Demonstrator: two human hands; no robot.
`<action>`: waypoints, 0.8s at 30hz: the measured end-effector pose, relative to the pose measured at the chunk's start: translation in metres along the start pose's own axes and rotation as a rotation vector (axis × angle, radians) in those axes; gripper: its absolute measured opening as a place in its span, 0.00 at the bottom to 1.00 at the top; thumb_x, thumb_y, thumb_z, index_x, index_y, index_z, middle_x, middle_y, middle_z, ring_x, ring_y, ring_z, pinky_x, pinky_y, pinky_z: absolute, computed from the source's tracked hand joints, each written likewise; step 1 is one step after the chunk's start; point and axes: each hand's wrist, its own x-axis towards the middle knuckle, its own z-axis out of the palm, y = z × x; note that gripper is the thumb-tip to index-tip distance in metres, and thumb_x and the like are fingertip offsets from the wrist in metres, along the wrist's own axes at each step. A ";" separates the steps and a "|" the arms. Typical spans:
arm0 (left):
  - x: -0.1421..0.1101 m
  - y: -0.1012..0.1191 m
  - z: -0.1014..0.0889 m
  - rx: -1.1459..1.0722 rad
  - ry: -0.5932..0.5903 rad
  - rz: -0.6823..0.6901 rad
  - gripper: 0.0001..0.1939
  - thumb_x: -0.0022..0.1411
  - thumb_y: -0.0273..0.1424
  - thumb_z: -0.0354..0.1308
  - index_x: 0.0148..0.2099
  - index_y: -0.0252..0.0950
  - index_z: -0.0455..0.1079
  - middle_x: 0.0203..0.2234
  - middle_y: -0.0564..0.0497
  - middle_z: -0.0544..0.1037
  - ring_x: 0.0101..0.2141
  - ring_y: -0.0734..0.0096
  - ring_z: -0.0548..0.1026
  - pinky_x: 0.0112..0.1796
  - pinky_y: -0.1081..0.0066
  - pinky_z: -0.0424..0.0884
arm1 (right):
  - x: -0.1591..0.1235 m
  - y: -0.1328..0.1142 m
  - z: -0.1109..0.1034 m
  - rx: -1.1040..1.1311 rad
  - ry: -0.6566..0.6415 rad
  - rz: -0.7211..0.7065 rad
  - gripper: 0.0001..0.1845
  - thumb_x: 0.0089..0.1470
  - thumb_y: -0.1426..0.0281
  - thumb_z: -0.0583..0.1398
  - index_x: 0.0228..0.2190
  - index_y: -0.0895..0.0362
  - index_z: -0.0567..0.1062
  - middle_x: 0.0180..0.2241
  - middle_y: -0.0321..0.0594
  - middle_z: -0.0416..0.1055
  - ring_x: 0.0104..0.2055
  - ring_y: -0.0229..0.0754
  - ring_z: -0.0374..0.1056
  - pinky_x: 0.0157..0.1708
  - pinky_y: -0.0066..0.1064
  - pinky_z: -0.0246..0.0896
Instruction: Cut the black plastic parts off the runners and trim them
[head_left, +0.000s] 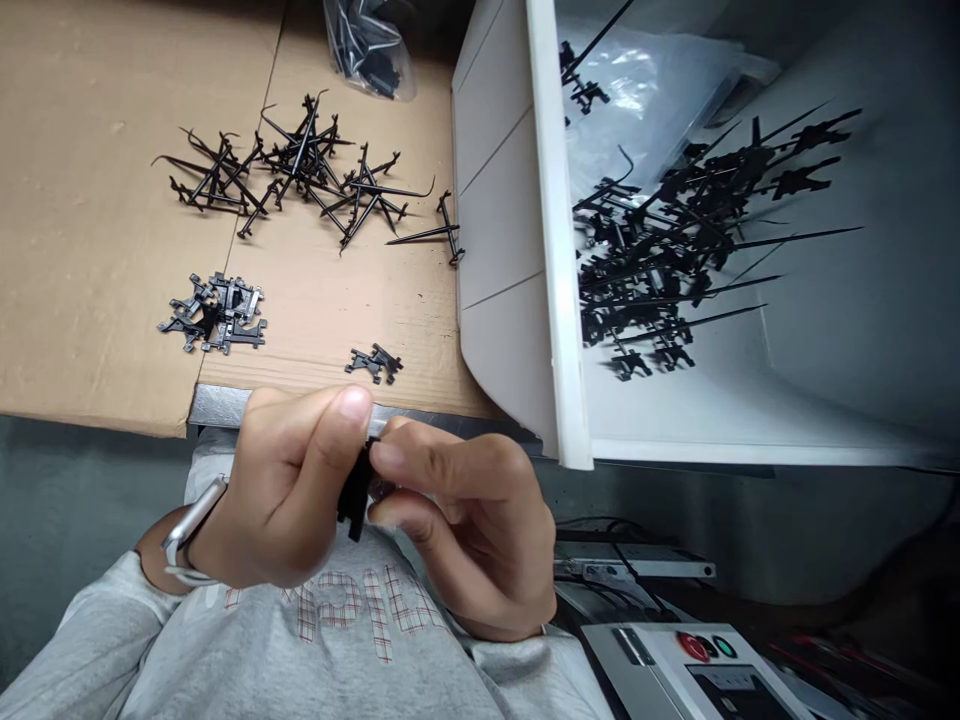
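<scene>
Close to my chest, both hands meet at a small black plastic part (pixel 354 495) with a notched lower end. My left hand (pixel 289 490) is closed around it, thumb on top. From the other side my right hand (pixel 476 520) pinches at its edge with thumb and index finger; what lies between those fingertips is partly hidden. Just beyond my hands, a few flat black clips (pixel 373 363) lie on the cardboard. Farther left is a pile of similar clips (pixel 217 312). Thin black pointed stems with crossbars (pixel 300 160) are heaped at the back.
Cardboard (pixel 90 250) covers the table, with a metal edge strip (pixel 217 405) at the front. To the right stands a white bin (pixel 566 300) holding many black assembled parts (pixel 675 230) and a clear bag. Another plastic bag (pixel 371 50) sits at the back. A control box (pixel 652 665) is lower right.
</scene>
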 end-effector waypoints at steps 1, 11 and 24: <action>0.000 0.000 0.000 0.002 0.001 -0.002 0.26 0.79 0.28 0.51 0.24 0.37 0.56 0.15 0.58 0.59 0.16 0.80 0.56 0.17 0.71 0.52 | 0.002 0.000 0.001 0.038 0.014 -0.034 0.27 0.70 0.73 0.63 0.65 0.38 0.72 0.43 0.33 0.84 0.39 0.44 0.81 0.36 0.38 0.81; -0.003 -0.003 0.002 0.016 0.032 -0.020 0.26 0.79 0.31 0.51 0.24 0.38 0.55 0.14 0.58 0.57 0.15 0.78 0.54 0.17 0.68 0.49 | 0.011 -0.010 0.006 0.171 0.086 -0.004 0.30 0.61 0.80 0.68 0.60 0.42 0.80 0.38 0.34 0.84 0.39 0.46 0.83 0.40 0.38 0.83; 0.001 0.000 0.000 0.001 -0.004 -0.016 0.25 0.78 0.25 0.51 0.25 0.38 0.53 0.16 0.59 0.57 0.16 0.81 0.53 0.19 0.70 0.51 | 0.006 -0.006 0.007 0.152 0.119 0.031 0.27 0.61 0.77 0.69 0.57 0.42 0.81 0.45 0.37 0.88 0.37 0.48 0.84 0.35 0.39 0.83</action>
